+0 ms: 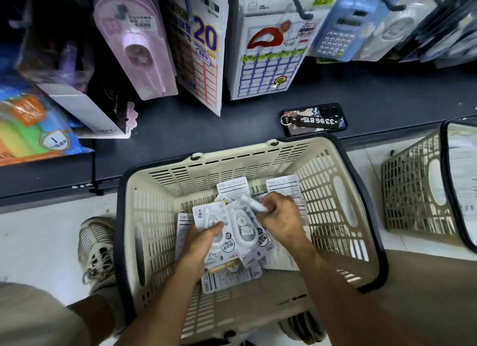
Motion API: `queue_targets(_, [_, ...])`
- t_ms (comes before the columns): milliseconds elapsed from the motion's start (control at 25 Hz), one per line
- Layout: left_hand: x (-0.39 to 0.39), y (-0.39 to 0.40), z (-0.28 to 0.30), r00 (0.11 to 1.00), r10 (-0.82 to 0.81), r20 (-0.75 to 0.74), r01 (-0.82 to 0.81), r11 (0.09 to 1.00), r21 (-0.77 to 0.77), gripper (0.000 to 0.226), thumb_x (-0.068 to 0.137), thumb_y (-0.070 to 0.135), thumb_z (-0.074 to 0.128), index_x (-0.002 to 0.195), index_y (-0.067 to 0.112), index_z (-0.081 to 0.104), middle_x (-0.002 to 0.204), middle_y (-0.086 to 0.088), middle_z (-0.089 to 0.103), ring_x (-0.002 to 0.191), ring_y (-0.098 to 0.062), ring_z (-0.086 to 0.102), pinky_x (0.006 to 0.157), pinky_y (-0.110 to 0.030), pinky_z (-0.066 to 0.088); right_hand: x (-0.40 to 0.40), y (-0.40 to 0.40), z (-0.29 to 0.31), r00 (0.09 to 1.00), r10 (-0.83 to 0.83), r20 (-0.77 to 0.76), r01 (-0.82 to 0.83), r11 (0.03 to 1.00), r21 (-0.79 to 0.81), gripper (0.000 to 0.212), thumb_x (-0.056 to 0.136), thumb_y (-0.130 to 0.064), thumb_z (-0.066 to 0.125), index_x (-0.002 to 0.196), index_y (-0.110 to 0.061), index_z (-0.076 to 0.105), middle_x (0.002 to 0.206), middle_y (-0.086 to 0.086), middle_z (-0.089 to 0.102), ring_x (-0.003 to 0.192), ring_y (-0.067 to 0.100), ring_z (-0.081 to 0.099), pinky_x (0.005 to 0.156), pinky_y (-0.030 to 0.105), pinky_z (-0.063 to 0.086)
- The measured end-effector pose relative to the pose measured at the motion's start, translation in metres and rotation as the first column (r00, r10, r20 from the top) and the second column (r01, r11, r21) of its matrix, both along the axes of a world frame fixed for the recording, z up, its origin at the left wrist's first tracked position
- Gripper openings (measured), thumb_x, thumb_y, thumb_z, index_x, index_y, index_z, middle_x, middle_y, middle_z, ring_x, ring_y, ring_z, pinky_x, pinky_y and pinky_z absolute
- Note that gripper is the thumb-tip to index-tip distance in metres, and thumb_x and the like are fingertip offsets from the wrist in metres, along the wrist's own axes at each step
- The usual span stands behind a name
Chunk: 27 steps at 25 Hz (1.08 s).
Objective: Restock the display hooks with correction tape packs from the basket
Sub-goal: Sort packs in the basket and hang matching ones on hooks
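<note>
Nearest, both forearms reach down into the basket [144, 190], which sits on the floor so the stock lies within easy reach of someone crouched over it. The left hand [198, 238] grips a correction tape pack [209, 218] with its thumb across the face, seemingly gathering packs into a stack so several can go up at once. The right hand [282, 216] is curled round a small white piece [254, 205] just above the pile; what exactly it is I cannot tell. The loose packs [281, 188] lie scattered on the basket floor, some face down. To the left, a shoe [96, 245] is planted beside the basket. Farther off, a phone [315, 120] lies on the dark shelf, set aside to free both hands. Beyond it, label sheets [268, 61] hang from display hooks [300, 7], awaiting none of this stock yet.
</note>
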<state>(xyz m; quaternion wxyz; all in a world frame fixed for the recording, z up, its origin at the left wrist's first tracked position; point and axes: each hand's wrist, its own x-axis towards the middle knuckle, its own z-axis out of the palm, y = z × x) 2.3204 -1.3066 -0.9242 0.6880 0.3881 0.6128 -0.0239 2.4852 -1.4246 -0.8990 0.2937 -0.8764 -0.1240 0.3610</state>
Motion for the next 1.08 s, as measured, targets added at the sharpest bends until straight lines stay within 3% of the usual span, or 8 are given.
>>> queue_targets(120, [0.001, -0.002, 0.0, 1.0, -0.023, 0.014, 0.023, 0.999, 0.029, 0.043, 0.085, 0.036, 0.081, 0.12, 0.018, 0.065, 0.12, -0.001, 0.07, 0.109, -0.025, 0.064, 0.096, -0.042, 0.049, -0.021, 0.007, 0.001, 0.961, 0.214, -0.175, -0.205, 0.976, 0.071, 0.025, 0.077, -0.025, 0.084, 0.075, -0.018, 0.061, 0.111, 0.013, 0.06, 0.111, 0.017, 0.062, 0.089, 0.024, 0.056])
queue_targets(200, [0.002, -0.002, 0.0, 0.999, -0.032, 0.003, 0.032, 0.999, 0.026, 0.051, 0.086, 0.043, 0.078, 0.128, 0.02, 0.06, 0.126, -0.001, 0.061, 0.11, -0.023, 0.057, 0.093, -0.039, 0.04, -0.032, 0.006, -0.005, 0.943, 0.136, -0.305, -0.105, 0.988, 0.116, 0.019, 0.084, -0.022, 0.08, 0.082, -0.014, 0.064, 0.108, -0.004, 0.054, 0.099, 0.012, 0.06, 0.07, 0.008, 0.05])
queue_targets(280, [0.002, 0.0, 0.004, 1.0, -0.014, 0.017, 0.014, 1.0, -0.011, 0.054, 0.086, 0.053, 0.074, 0.131, 0.025, 0.061, 0.122, 0.003, 0.06, 0.103, -0.016, 0.054, 0.091, -0.037, 0.036, -0.035, -0.001, -0.008, 0.929, -0.032, -0.369, 0.095, 0.984, 0.153, 0.024, 0.086, -0.009, 0.077, 0.102, -0.016, 0.06, 0.11, -0.006, 0.057, 0.094, 0.011, 0.061, 0.06, 0.007, 0.048])
queue_targets(400, [0.0, 0.001, 0.007, 0.991, -0.078, 0.107, 0.081, 0.996, -0.025, 0.078, 0.07, 0.072, 0.077, 0.133, 0.03, 0.063, 0.119, 0.009, 0.068, 0.116, -0.019, 0.059, 0.103, -0.041, 0.042, -0.033, -0.007, -0.002, 0.878, -0.103, -0.467, 0.169, 0.98, 0.103, 0.048, 0.081, -0.026, 0.084, 0.118, -0.027, 0.055, 0.112, -0.014, 0.063, 0.084, -0.007, 0.062, 0.056, 0.005, 0.046])
queue_targets(560, [-0.002, 0.004, 0.007, 0.969, -0.198, 0.15, 0.199, 0.98, 0.003, 0.113, 0.034, 0.083, 0.085, 0.131, 0.028, 0.062, 0.12, 0.004, 0.074, 0.114, -0.022, 0.067, 0.106, -0.048, 0.049, -0.028, -0.009, 0.002, 0.845, -0.122, -0.521, 0.206, 0.973, 0.107, 0.048, 0.072, -0.02, 0.091, 0.112, -0.019, 0.064, 0.102, -0.004, 0.074, 0.081, 0.004, 0.074, 0.061, 0.015, 0.055])
queue_targets(720, [-0.003, 0.005, 0.011, 0.943, -0.297, 0.149, 0.31, 0.948, -0.071, 0.086, 0.041, 0.076, 0.089, 0.112, 0.036, 0.062, 0.095, 0.015, 0.079, 0.092, 0.001, 0.069, 0.082, -0.03, 0.055, -0.033, -0.01, 0.004, 0.752, -0.205, -0.626, 0.339, 0.936, 0.1, 0.05, 0.078, -0.019, 0.085, 0.122, -0.022, 0.06, 0.107, -0.002, 0.077, 0.094, 0.015, 0.075, 0.077, 0.033, 0.059])
queue_targets(880, [0.0, -0.009, 0.001, 0.962, -0.215, 0.168, 0.221, 0.975, -0.016, 0.067, 0.063, 0.041, 0.093, 0.121, 0.037, 0.061, 0.113, 0.013, 0.076, 0.098, -0.001, 0.067, 0.085, -0.032, 0.047, -0.048, -0.002, -0.002, 0.769, -0.141, -0.623, 0.32, 0.929, 0.185, 0.047, 0.084, 0.003, 0.073, 0.122, -0.024, 0.065, 0.113, -0.001, 0.075, 0.101, 0.015, 0.072, 0.075, 0.025, 0.056])
queue_targets(1080, [-0.015, 0.002, -0.005, 0.93, -0.116, 0.348, 0.204, 0.952, -0.23, 0.083, 0.06, 0.058, 0.091, 0.133, 0.026, 0.066, 0.124, -0.006, 0.075, 0.117, -0.03, 0.07, 0.104, -0.055, 0.052, -0.039, 0.0, 0.005, 0.776, 0.053, -0.628, 0.104, 0.972, 0.211, 0.06, 0.078, 0.018, 0.071, 0.119, -0.027, 0.068, 0.094, -0.011, 0.074, 0.081, 0.001, 0.072, 0.071, 0.018, 0.056])
